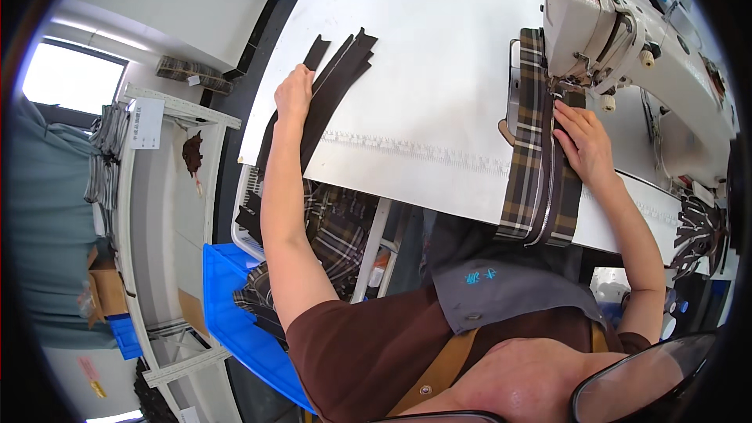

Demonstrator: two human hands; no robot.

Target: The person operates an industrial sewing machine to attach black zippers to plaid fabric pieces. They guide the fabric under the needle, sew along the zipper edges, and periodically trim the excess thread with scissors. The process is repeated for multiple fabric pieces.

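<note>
At the left of the white table, my left hand [294,94] has its fingers closed on a long dark fabric strip [317,53], one end poking out above them. Beside it lie more dark strips [338,82] with a thin pale line along one edge. On the right, my right hand [583,141] rests flat, fingers stretched, on brown plaid fabric [523,164]. A dark zipper [548,164] runs lengthwise over that fabric. The far part of the fabric passes under the needle area of a white sewing machine [595,39], just beyond my right fingertips.
A printed ruler scale [415,149] crosses the white table [423,47]. Below its left edge, a blue bin [227,282] and a white basket hold plaid pieces [341,243]. Dark strips with pale edges [693,227] hang at the far right. A shelf rack [129,227] stands left.
</note>
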